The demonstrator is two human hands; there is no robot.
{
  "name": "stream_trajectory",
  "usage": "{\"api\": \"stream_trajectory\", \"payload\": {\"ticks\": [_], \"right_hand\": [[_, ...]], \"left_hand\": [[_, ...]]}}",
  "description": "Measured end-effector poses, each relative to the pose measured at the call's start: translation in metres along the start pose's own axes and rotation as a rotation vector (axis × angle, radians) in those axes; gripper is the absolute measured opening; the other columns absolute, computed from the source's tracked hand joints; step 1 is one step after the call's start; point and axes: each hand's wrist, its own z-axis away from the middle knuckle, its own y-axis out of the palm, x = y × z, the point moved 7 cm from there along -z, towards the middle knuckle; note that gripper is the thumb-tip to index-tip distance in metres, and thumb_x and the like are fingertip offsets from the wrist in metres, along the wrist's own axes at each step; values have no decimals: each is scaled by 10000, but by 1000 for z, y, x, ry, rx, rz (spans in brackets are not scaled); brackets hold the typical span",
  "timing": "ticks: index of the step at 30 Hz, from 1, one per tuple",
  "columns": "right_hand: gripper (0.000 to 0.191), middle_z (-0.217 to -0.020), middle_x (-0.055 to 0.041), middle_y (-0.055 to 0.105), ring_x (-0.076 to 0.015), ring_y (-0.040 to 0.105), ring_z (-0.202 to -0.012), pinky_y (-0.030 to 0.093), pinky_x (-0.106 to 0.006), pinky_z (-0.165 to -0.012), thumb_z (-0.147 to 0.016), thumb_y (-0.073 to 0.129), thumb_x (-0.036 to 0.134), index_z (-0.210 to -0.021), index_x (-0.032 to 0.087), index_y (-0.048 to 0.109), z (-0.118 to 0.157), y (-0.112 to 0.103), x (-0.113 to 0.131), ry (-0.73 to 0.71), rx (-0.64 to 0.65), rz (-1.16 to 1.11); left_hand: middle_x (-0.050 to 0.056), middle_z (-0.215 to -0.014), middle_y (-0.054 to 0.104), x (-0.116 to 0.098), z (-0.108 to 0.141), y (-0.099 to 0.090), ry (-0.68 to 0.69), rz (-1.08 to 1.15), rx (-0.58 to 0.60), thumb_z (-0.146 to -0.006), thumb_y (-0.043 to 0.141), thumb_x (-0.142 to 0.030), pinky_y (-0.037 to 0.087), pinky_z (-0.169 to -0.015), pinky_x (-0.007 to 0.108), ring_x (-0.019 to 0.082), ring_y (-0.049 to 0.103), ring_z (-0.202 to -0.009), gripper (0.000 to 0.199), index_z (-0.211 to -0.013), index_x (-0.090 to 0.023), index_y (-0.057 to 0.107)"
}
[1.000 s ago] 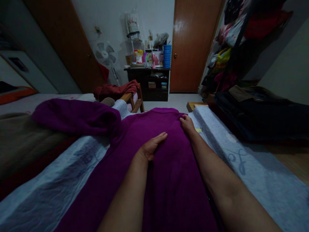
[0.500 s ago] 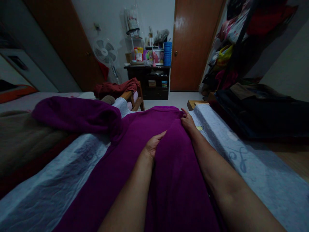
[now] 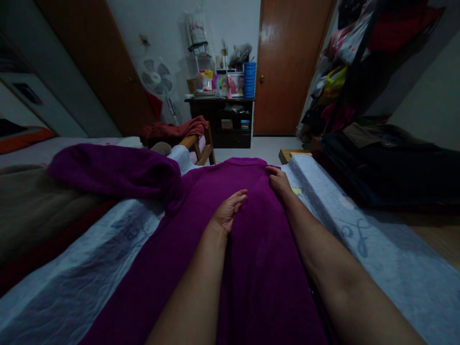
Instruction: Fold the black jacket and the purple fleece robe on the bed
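Observation:
A long purple garment (image 3: 201,230) lies spread over the bed, its collar at the far edge and one sleeve stretched out to the left. My left hand (image 3: 232,208) is over the middle of the garment, palm turned to the right, fingers extended and holding nothing. At the garment's far right shoulder is my right hand (image 3: 279,181), its index finger pointing left across the cloth. The other fingers are curled under, and whether they pinch any fabric is hidden.
The bed has a grey-blue blanket (image 3: 359,230). Dark folded clothes (image 3: 391,163) are stacked at the right. A brown blanket (image 3: 39,206) lies at the left. Beyond the bed are a wooden chair (image 3: 204,148), a dark cabinet (image 3: 223,122) and a fan (image 3: 157,76).
My left hand has let go of the pinched fold, and its fingers have straightened. The fold has flattened. My right index finger has lowered toward the left onto the cloth.

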Motion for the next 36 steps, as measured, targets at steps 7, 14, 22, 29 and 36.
{"api": "stream_trajectory", "payload": {"ticks": [7,14,22,29,36], "right_hand": [[519,-1065,-38,707,-208,610,-1050,426,-391,-1023,-610,451,109,-1042,198,723,1,0,1,-9,-5,0],[510,-1093,-59,685,-208,597,-1053,426,-388,-1020,-635,451,114,-1070,176,708,2,0,4,-25,-3,7],[481,-1106,-76,657,-231,558,-1099,366,-410,-1072,-650,467,135,-1067,171,704,3,-3,8,-66,-65,87],[476,-1063,-56,679,-236,574,-1068,384,-420,-1052,-636,472,137,-1046,188,709,2,-3,10,-92,-41,86],[475,-1080,-71,677,-241,574,-1066,388,-425,-1051,-639,479,148,-1053,179,709,2,-2,8,-88,-48,64]], "left_hand": [[13,-741,684,-1,-6,-9,98,-177,-129,-725,695,-135,524,-661,237,118,643,-632,139,-852,-154,641],[-47,-612,559,-15,-10,-16,342,-737,-271,-654,699,-125,412,-575,201,88,501,-541,159,-785,-175,627],[68,-835,676,-31,-3,-7,441,-1317,-329,-825,544,-248,434,-832,315,204,608,-816,120,-789,-189,642],[121,-1009,715,-24,1,12,457,-1350,-100,-864,525,-453,435,-891,352,271,637,-954,332,-936,-179,698],[137,-1182,666,-23,6,7,389,-1218,-167,-664,759,-469,381,-1024,419,349,560,-1172,425,-969,-181,691]]}}
